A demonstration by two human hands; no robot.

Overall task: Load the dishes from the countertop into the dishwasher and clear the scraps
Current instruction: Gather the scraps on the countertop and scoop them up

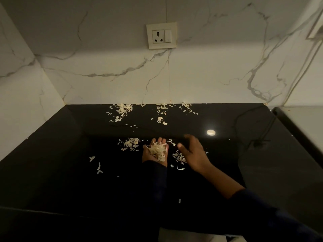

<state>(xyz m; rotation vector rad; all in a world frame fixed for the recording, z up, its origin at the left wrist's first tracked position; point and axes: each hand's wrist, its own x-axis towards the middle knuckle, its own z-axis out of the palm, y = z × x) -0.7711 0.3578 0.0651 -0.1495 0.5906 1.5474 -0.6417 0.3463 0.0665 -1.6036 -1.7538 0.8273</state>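
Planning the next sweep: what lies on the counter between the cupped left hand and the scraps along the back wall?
Head view: left hand holds scraps; ahead, mostly bare black counter, then scattered scraps before the wall.

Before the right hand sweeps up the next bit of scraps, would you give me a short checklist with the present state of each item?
1. Left hand palm up and cupped to receive: ok, it holds a heap of scraps.
2. Room left in that palm: cannot tell, the heap already covers most of it.
3. Right hand free to gather: ok, fingers straight, holding nothing, over the countertop.
4. Nearest scraps within reach: ok, a small pile lies just beside the right hand.
5. Counter cleared: not ok, a pile sits left of the palm and more lies along the back wall.
6. Bin or dishwasher in view: not ok, neither shows.
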